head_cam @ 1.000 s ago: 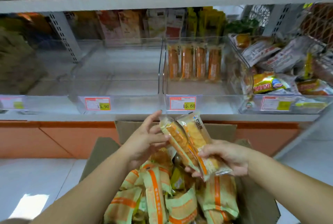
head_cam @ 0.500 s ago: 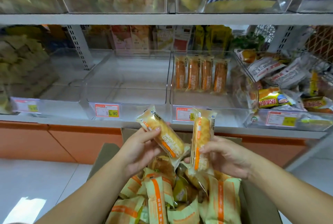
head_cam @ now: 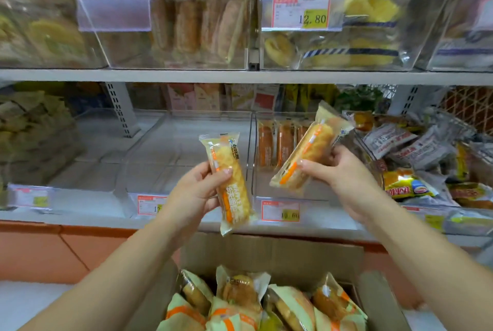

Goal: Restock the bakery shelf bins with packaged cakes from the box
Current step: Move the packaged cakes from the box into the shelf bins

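Raised from the box (head_cam: 272,253) to the shelf's (head_cam: 80,217) front edge, the left grip (head_cam: 197,192) clasps one cake (head_cam: 232,184) upright while the right grip (head_cam: 338,170) pinches a second cake (head_cam: 309,152), tilted toward the part-filled bin (head_cam: 262,186); placement looks imminent.

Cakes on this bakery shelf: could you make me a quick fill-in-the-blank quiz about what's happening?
The left hand grips the left cake; the right hand grips the right cake, whose stripe is ____.
Spare cakes fill the cardboard ____ below.
The upper price tag reads ____.
Missing words: orange; box; 12.80.
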A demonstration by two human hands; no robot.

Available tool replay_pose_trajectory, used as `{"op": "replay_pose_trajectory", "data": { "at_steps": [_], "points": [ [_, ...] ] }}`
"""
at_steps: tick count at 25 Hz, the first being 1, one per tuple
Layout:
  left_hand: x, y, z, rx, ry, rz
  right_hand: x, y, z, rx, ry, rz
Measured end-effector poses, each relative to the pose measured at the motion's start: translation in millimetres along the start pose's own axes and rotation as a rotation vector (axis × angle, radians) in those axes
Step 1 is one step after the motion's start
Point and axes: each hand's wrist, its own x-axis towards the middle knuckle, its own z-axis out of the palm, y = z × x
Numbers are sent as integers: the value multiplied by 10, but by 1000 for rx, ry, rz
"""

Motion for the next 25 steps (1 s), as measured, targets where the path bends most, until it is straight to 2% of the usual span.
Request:
{"op": "replay_pose_trajectory", "data": {
  "at_steps": [2,3,6,8,17,22,25],
  "points": [
    [111,14,18,28,19,18,401,-51,76,-262,71,-77],
    [165,-1,33,48,25,25,611,-23,128,-377,51,-60],
    [267,-68,31,121,41,56,1120,260,309,-624,-97,140],
    [311,-121,-16,137,42,59,1349,507,412,-630,-156,177],
    [383,-190,-73,255,-52,25,1604,861,524,-710,-127,96],
    [354,-164,-58,230,-56,22,1551,829,455,-586,-198,170],
    [320,-135,-72,158,-37,6,1400,682,373,-699,-203,136]
  ]
}}
